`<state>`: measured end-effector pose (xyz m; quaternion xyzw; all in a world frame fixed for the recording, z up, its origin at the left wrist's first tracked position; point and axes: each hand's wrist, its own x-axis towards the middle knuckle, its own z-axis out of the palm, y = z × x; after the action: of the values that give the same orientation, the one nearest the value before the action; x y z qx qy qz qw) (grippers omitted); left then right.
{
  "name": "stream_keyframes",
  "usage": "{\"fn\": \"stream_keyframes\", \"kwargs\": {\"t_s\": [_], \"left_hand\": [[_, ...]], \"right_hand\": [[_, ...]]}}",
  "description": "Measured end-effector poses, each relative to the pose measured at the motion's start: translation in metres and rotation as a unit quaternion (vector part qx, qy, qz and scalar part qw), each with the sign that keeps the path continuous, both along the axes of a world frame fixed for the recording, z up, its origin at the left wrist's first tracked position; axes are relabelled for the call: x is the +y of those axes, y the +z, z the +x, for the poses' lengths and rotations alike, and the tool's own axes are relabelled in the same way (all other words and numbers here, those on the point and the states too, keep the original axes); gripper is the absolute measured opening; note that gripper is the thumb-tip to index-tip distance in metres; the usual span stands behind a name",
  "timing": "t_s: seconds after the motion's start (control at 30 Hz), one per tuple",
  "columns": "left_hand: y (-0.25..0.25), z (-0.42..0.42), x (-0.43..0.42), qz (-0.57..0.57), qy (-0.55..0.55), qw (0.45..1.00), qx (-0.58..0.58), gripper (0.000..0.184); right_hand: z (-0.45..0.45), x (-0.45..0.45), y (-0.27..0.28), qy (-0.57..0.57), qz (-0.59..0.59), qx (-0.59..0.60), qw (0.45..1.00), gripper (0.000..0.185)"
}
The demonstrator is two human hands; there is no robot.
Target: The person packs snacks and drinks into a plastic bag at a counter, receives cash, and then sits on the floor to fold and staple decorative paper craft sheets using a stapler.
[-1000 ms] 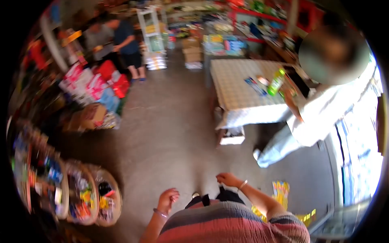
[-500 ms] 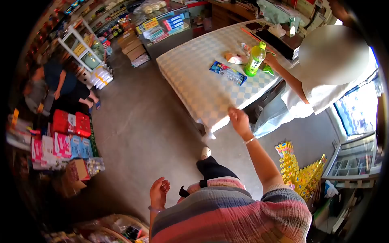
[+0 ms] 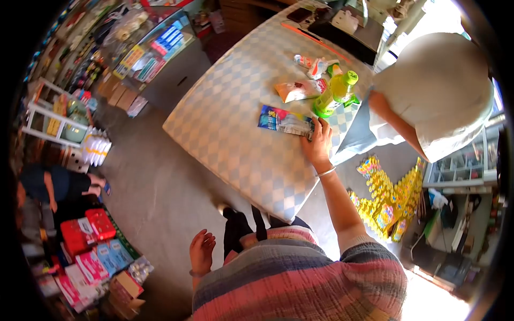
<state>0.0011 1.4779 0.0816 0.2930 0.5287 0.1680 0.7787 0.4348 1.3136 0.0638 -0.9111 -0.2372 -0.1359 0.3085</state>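
My right hand (image 3: 318, 143) reaches over the checked tabletop (image 3: 230, 123), its fingers at the right end of a blue flat packet (image 3: 284, 121); whether they grip it is hard to tell. Just beyond the fingertips stands a green bottle (image 3: 334, 96). An orange and white packet (image 3: 300, 90) lies left of the bottle, with a small red and white item (image 3: 318, 68) farther back. Down beside my body, away from the table, my left hand (image 3: 202, 251) hangs with loosely curled fingers and nothing visible in it.
Another person (image 3: 428, 101) is at the table's right side. Yellow packets (image 3: 388, 200) hang or lie to the right, near a glass case (image 3: 463, 160). At the left are a white rack (image 3: 53, 120), red boxes (image 3: 88, 232) and a person in dark clothes (image 3: 53, 184).
The table and its items are now nearer. My right hand has moved forward from the table's front edge to the blue packet. The other person has bent down, and my left hand stays low.
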Motion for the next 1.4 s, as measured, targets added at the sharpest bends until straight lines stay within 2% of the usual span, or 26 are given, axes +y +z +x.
{"fn": "stream_keyframes", "kwargs": {"t_s": [0.23,0.37,0.4,0.47,0.53,0.67,0.7,0.77,0.8,0.9,0.93,1.0,1.07,1.2,1.3,1.4], "left_hand": [[-0.033,0.061,0.149,-0.021,-0.170,0.985,-0.007,0.031],[-0.038,0.089,0.266,-0.004,-0.225,0.972,-0.068,0.032],[-0.038,0.091,0.293,-0.005,-0.232,0.969,-0.081,0.032],[-0.019,0.081,0.352,-0.016,-0.202,0.976,-0.085,0.030],[-0.018,0.071,0.409,0.002,-0.188,0.981,-0.057,0.030],[-0.022,0.058,0.501,0.040,-0.202,0.979,-0.017,0.030],[-0.024,0.057,0.519,0.033,-0.197,0.979,-0.028,0.030],[-0.024,0.062,0.552,0.022,-0.200,0.978,-0.052,0.028],[-0.024,0.065,0.561,0.021,-0.200,0.977,-0.066,0.028],[-0.020,0.087,0.584,0.035,-0.181,0.981,-0.060,0.025],[-0.016,0.097,0.591,0.038,-0.182,0.981,-0.059,0.024],[-0.010,0.121,0.614,0.030,-0.207,0.976,-0.061,0.023],[-0.014,0.142,0.645,0.073,-0.215,0.973,-0.032,0.024],[0.002,0.191,0.717,0.145,-0.246,0.958,-0.002,0.024],[0.009,0.230,0.773,0.180,-0.273,0.945,-0.020,0.023],[0.025,0.275,0.821,0.300,-0.257,0.917,-0.054,0.018]], "right_hand": [[-0.017,0.044,0.002,-0.083,0.052,0.018,0.995,0.063],[-0.032,0.074,0.001,-0.132,0.070,-0.038,0.988,0.058],[-0.041,0.087,0.009,-0.182,0.039,-0.077,0.979,0.057],[-0.065,0.121,0.032,-0.242,-0.003,-0.096,0.966,0.057],[-0.081,0.164,0.032,-0.203,-0.011,-0.111,0.973,0.055],[-0.104,0.259,0.022,-0.196,-0.068,-0.003,0.978,0.048],[-0.105,0.268,0.023,-0.192,-0.113,-0.004,0.975,0.045],[-0.102,0.268,0.014,-0.195,-0.050,-0.001,0.980,0.044],[-0.103,0.266,0.010,-0.193,-0.056,-0.007,0.980,0.041],[-0.098,0.266,0.004,-0.224,-0.152,0.040,0.962,0.036],[-0.098,0.276,0.015,-0.227,-0.148,0.067,0.960,0.035],[-0.096,0.269,0.001,-0.201,-0.148,0.011,0.968,0.032],[-0.095,0.272,0.001,-0.215,-0.149,0.046,0.964,0.031],[-0.089,0.287,0.014,-0.175,-0.203,0.037,0.963,0.034],[-0.088,0.306,0.025,-0.225,-0.268,0.060,0.935,0.035],[-0.085,0.326,0.022,-0.268,-0.299,0.076,0.913,0.035]]}}
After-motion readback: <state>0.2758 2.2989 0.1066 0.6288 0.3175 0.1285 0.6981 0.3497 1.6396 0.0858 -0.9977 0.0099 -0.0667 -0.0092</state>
